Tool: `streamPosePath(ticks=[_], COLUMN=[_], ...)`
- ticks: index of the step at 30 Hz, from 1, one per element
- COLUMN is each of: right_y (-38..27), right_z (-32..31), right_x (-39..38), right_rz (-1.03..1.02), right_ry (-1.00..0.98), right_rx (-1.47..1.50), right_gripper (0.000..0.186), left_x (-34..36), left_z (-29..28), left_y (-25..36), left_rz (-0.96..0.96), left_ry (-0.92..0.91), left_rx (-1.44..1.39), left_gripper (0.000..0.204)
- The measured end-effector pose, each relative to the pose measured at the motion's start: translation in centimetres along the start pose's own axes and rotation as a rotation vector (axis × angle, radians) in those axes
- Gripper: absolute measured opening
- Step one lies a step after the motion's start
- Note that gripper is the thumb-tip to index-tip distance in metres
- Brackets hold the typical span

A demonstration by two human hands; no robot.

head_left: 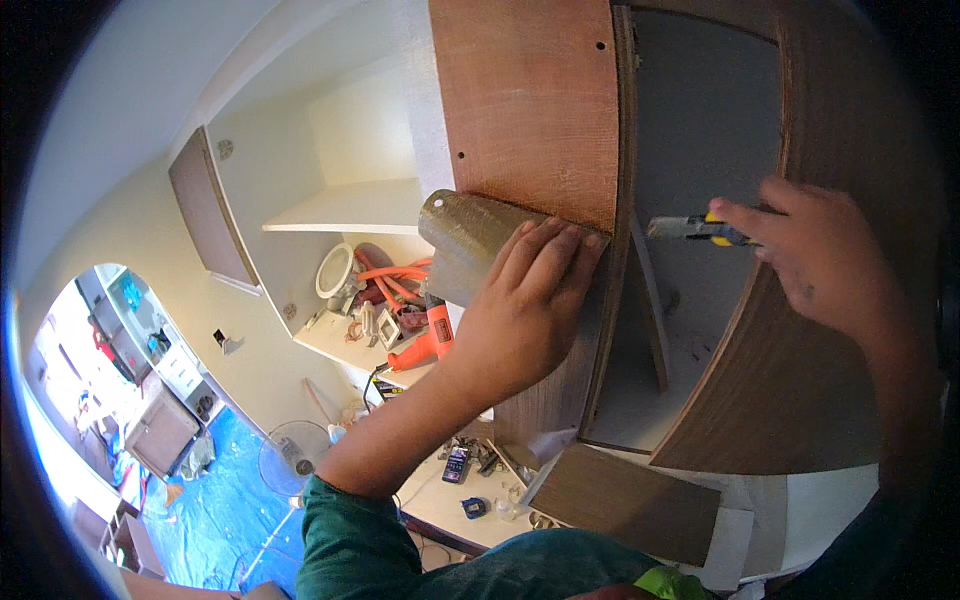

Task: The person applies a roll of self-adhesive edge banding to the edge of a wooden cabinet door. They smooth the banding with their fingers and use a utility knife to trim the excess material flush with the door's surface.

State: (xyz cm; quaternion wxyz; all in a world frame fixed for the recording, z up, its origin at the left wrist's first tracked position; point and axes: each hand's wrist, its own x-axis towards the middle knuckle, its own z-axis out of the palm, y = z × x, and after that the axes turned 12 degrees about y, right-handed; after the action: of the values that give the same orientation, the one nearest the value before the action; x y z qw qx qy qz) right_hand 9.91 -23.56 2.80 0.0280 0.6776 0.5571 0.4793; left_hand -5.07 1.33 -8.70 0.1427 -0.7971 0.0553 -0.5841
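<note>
My left hand (pixel 535 300) grips the folded edge of a thin brown wood-grain laminate sheet (pixel 465 225), its fingers pressed down against the cabinet panel. The sheet curls away to the left, and its back looks pale. Above the fold, the panel's bare reddish-brown face (pixel 530 100) shows, with small dark holes in it. Off to the right, my right hand (pixel 815 255) is closed round a yellow and black utility knife (pixel 700 230), which points left in front of an open cabinet compartment (pixel 700 120). Blur hides the exact edge of the blade.
Left of the panel, white shelves (pixel 350 205) hold an orange heat gun (pixel 425 345), orange tubing (pixel 395 275) and a round white fitting (pixel 335 270). Below are a phone (pixel 456 465), a blue tape measure (pixel 474 508) and a brown board (pixel 625 500). Blue sheeting (pixel 225 500) covers the floor.
</note>
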Motion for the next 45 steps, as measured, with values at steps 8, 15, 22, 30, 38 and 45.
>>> streamPosePath(ticks=[8, 15, 22, 30, 38, 45], right_y=[1.3, 3.1, 4.2, 4.1, 3.9, -2.3], right_z=[1.4, 3.6, 5.8, 5.8, 4.4, 0.0], right_x=[-2.4, -1.9, -1.3, -1.4, -0.3, 5.7], right_rz=[0.246, 0.177, 0.15, 0.183, 0.198, 0.036], right_ry=[0.243, 0.419, 0.464, 0.386, 0.37, 0.277], right_rx=[0.302, 0.38, 0.354, 0.303, 0.29, 0.415], right_gripper=[0.061, 0.06, 0.056, 0.056, 0.055, 0.057], left_x=[0.6, -0.8, -1.6, -3.8, -5.6, -6.6], left_z=[-3.0, -1.4, 1.3, 2.6, 6.0, 7.0], left_y=[-6.2, -8.9, -7.4, -5.7, -2.6, -1.8], left_rz=[-0.66, -1.187, -1.39, -1.328, -1.306, -1.348], left_ry=[0.435, 0.158, 0.201, 0.26, 0.484, 0.52], left_rx=[-0.044, -0.827, -1.295, -1.557, -1.672, -1.619], left_gripper=[0.036, 0.049, 0.066, 0.064, 0.064, 0.056])
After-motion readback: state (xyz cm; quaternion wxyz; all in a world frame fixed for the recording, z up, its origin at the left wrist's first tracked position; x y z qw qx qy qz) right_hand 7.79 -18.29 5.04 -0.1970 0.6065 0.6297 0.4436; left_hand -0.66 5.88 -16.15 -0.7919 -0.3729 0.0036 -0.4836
